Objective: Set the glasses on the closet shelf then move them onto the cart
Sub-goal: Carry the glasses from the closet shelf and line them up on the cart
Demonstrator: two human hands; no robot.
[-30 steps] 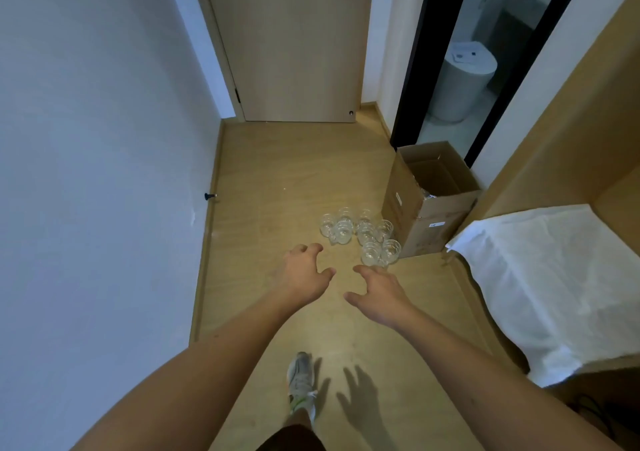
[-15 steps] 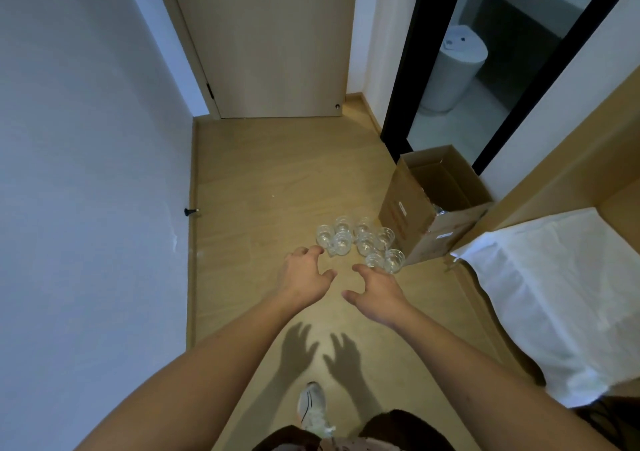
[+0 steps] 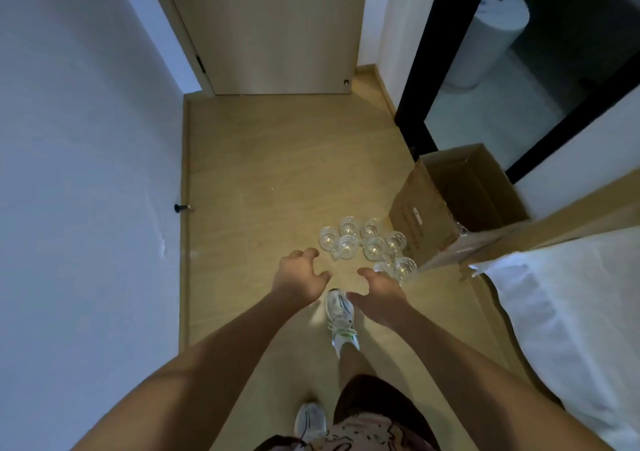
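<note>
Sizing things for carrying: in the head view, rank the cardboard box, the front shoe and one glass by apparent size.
1. cardboard box
2. front shoe
3. one glass
Nearness to the camera may inflate the shoe.

Clear glasses (image 3: 367, 246), brown box (image 3: 450, 205), tan floor (image 3: 277, 173).

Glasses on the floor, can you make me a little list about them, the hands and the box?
glasses: clear, clustered on the wooden floor, none held
left hand: empty, fingers spread, reaching toward the cluster
right hand: empty, fingers spread, near the closest glasses
cardboard box: open, tilted, right of the glasses
white sheet: far right
shoe: white, below the hands
</note>
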